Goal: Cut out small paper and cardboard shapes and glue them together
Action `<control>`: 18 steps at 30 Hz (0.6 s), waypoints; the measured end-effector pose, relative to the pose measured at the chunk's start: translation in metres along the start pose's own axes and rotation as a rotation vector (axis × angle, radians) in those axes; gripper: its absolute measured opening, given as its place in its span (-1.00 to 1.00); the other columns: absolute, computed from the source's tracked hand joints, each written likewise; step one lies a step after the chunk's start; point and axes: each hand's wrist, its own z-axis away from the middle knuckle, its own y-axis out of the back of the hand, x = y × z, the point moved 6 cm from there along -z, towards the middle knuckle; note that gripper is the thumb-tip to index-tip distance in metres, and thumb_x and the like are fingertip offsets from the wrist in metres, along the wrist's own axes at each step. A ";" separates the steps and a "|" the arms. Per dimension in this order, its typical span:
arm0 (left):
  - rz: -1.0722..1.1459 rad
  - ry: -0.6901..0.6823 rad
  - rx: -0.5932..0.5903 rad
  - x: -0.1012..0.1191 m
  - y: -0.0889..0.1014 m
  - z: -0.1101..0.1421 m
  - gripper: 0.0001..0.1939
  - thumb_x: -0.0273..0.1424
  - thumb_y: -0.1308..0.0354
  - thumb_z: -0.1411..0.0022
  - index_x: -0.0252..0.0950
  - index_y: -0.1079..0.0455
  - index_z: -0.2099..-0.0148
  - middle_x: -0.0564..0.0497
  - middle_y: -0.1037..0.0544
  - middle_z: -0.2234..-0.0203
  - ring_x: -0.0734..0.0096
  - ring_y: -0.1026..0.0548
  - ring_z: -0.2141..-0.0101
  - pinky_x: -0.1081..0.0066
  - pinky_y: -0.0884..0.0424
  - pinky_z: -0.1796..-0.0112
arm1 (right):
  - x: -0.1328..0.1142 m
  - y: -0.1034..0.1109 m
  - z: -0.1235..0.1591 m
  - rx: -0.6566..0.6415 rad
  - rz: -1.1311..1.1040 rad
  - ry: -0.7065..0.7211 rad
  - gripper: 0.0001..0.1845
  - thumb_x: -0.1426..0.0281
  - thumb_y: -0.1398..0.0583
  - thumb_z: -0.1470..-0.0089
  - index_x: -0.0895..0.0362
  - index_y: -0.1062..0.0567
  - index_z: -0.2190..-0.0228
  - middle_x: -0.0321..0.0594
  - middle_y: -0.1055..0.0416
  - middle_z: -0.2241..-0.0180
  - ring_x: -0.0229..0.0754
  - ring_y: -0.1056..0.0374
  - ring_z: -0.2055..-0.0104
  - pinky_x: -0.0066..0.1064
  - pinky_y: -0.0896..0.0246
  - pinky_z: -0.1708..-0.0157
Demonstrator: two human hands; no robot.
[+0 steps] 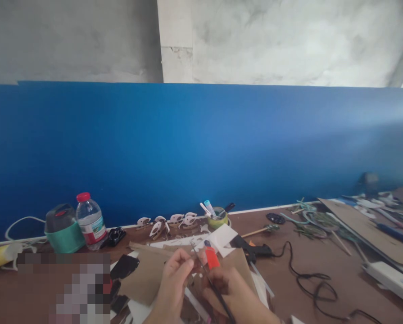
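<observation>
My left hand [173, 282] is low in the middle of the view, its fingers pinched on a thin wire-like strip [193, 252] that I cannot name. My right hand [234, 297] is just to the right of it, closed around a slim dark stick-like tool [218, 294] that runs down past the wrist. An orange-red lighter-like object [212, 257] stands up between the two hands. Below them lie brown cardboard pieces [143, 279] and white paper scraps [223, 237] on the brown table [305, 279].
A water bottle [90, 221] with a red cap and a green-banded container [63, 228] stand at the left. A black glue gun [251, 248] with a long black cord [309, 281] lies right of my hands. A cup of pens [217, 216], small cut-outs [167, 222], cardboard sheets [366, 229] and a power strip [392, 279] are around.
</observation>
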 end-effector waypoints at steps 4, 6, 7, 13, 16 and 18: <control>0.154 0.078 -0.073 -0.002 -0.004 0.000 -0.76 -0.30 -0.31 0.05 -0.29 -0.31 0.47 -0.06 -0.60 0.43 0.24 -0.56 0.33 0.36 -0.38 0.25 | -0.001 -0.001 -0.001 -0.012 -0.015 0.025 -0.72 0.24 -0.24 0.11 0.15 -0.30 0.59 -0.43 -0.22 0.71 -0.42 -0.12 0.73 -0.61 -0.02 0.74; 0.270 0.134 -0.115 -0.003 -0.007 0.001 -0.79 -0.27 -0.27 -0.03 -0.28 -0.38 0.33 -0.09 -0.61 0.32 0.22 -0.56 0.25 0.29 -0.37 0.16 | -0.005 -0.001 0.001 0.003 -0.018 0.038 -0.67 0.16 -0.23 0.10 0.14 -0.30 0.58 -0.42 -0.23 0.72 -0.41 -0.13 0.73 -0.60 -0.04 0.74; 0.320 0.161 -0.135 -0.004 -0.009 0.001 -0.77 -0.26 -0.23 -0.08 -0.28 -0.40 0.23 -0.11 -0.60 0.25 0.22 -0.55 0.20 0.27 -0.35 0.11 | -0.008 0.000 0.003 0.007 -0.016 0.038 -0.65 0.13 -0.23 0.10 0.15 -0.30 0.57 -0.42 -0.24 0.72 -0.40 -0.15 0.73 -0.60 -0.05 0.75; 0.474 0.282 -0.297 -0.006 -0.018 0.005 -0.66 -0.24 -0.06 -0.26 -0.27 -0.39 -0.02 -0.11 -0.48 -0.01 0.24 -0.41 -0.03 0.23 -0.21 -0.09 | -0.015 -0.002 0.006 -0.042 -0.030 -0.010 -0.57 0.06 -0.27 0.17 0.17 -0.32 0.53 -0.39 -0.31 0.70 -0.40 -0.19 0.74 -0.61 -0.08 0.76; 0.465 0.300 -0.339 -0.004 -0.019 0.008 -0.64 -0.24 -0.08 -0.26 -0.26 -0.38 -0.05 -0.10 -0.48 -0.01 0.22 -0.38 -0.07 0.21 -0.14 -0.14 | -0.010 -0.003 0.005 -0.074 -0.046 -0.001 -0.58 0.06 -0.25 0.13 0.17 -0.32 0.52 -0.37 -0.32 0.71 -0.41 -0.19 0.74 -0.62 -0.05 0.77; 0.443 0.286 -0.339 -0.004 -0.017 0.009 -0.63 -0.23 -0.09 -0.25 -0.24 -0.36 -0.06 -0.10 -0.47 -0.03 0.21 -0.34 -0.10 0.20 -0.12 -0.15 | -0.007 -0.004 0.005 -0.084 -0.042 0.003 -0.60 0.08 -0.23 0.11 0.18 -0.33 0.52 -0.36 -0.33 0.71 -0.41 -0.18 0.75 -0.64 0.01 0.78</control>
